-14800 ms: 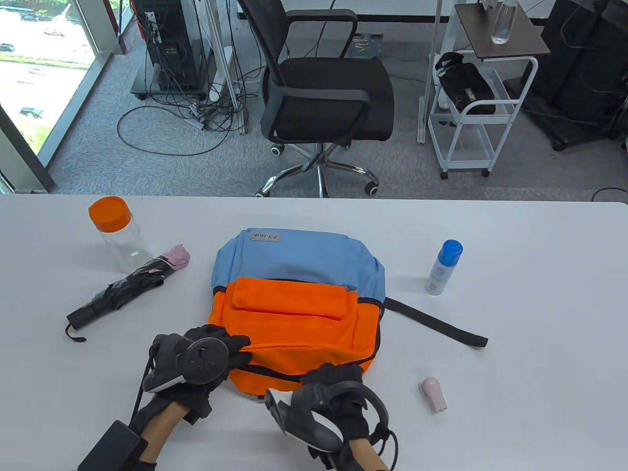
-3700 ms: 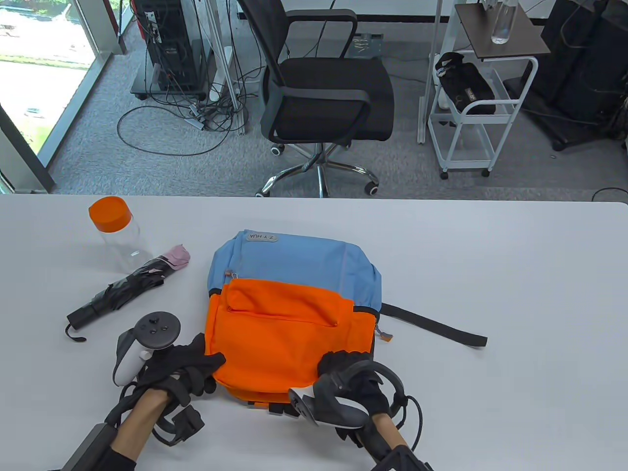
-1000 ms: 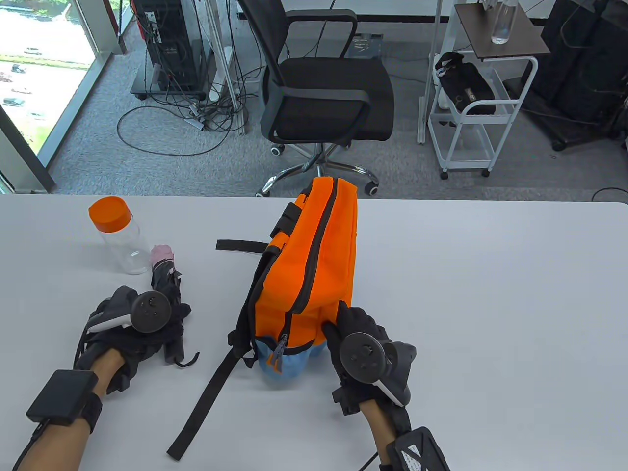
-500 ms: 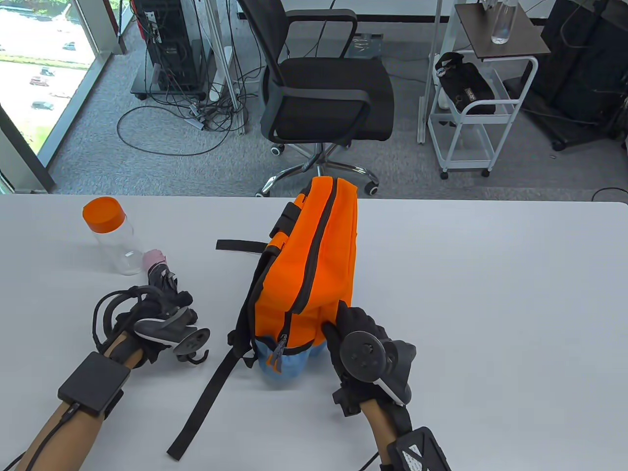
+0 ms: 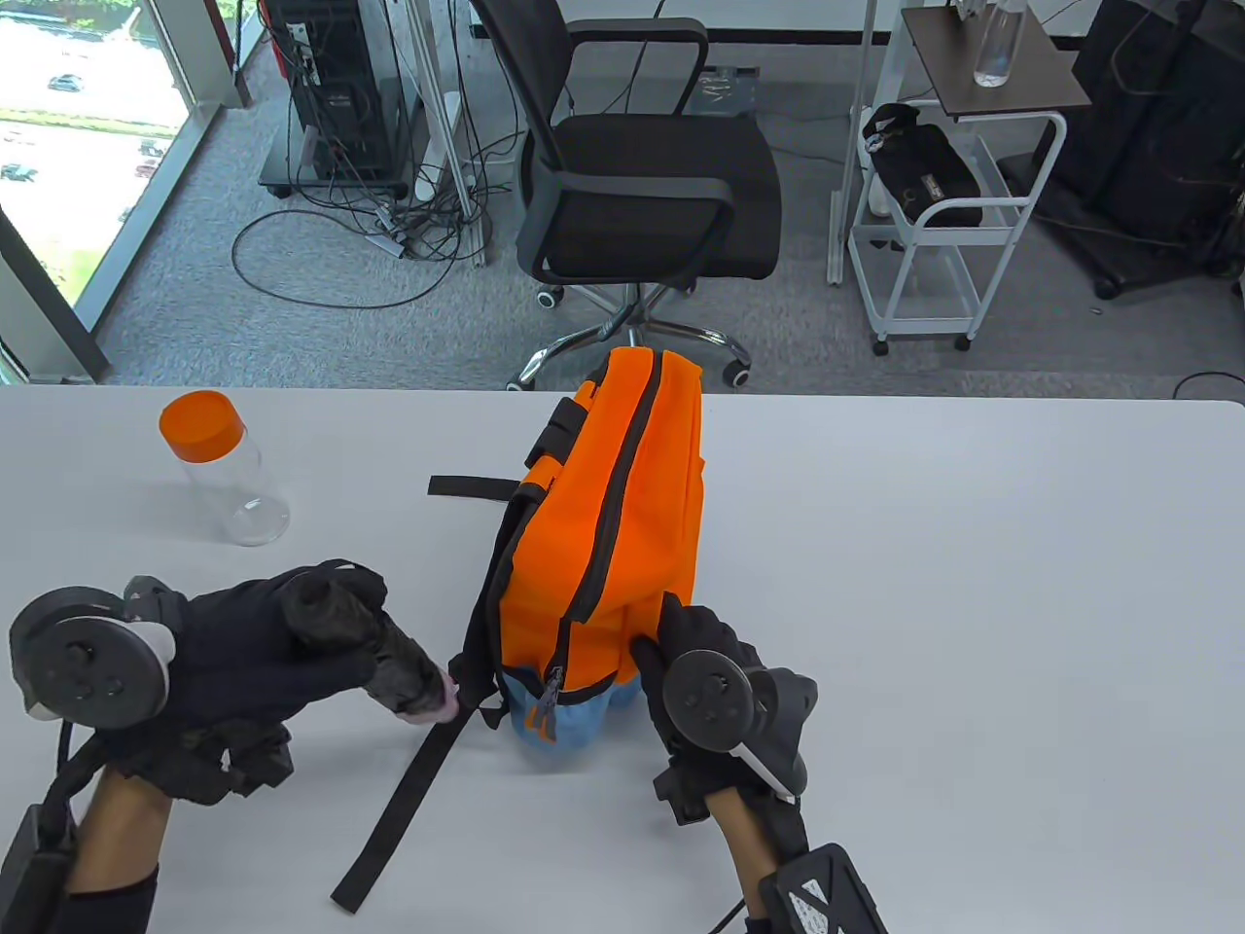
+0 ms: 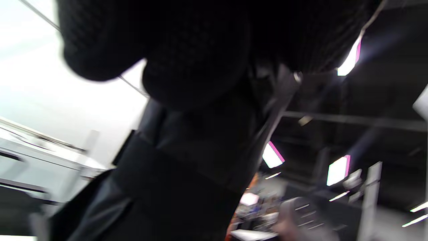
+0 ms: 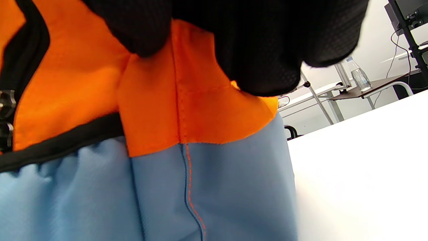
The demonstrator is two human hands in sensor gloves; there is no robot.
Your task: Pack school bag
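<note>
The orange and blue school bag [image 5: 608,525] stands upright in the middle of the white table [image 5: 973,603], its black zipper line facing up. My right hand [image 5: 681,652] grips the bag's orange fabric at its near right side; in the right wrist view my fingers [image 7: 254,50] press on the orange cloth [image 7: 187,100]. My left hand [image 5: 253,652] grips the folded black umbrella [image 5: 384,657], lifted off the table, its pink handle end [image 5: 438,699] pointing at the bag's near left side. The left wrist view is dark and blurred, showing only black umbrella fabric [image 6: 187,174].
A clear bottle with an orange lid [image 5: 219,467] stands at the left of the table. The bag's black straps [image 5: 404,798] trail across the table toward the near edge. An office chair [image 5: 642,185] and a white trolley [image 5: 943,224] stand beyond the far edge.
My left hand has lifted the umbrella off the table and turned it, so its pink end now points right at the bag. The bag and my right hand have barely moved.
</note>
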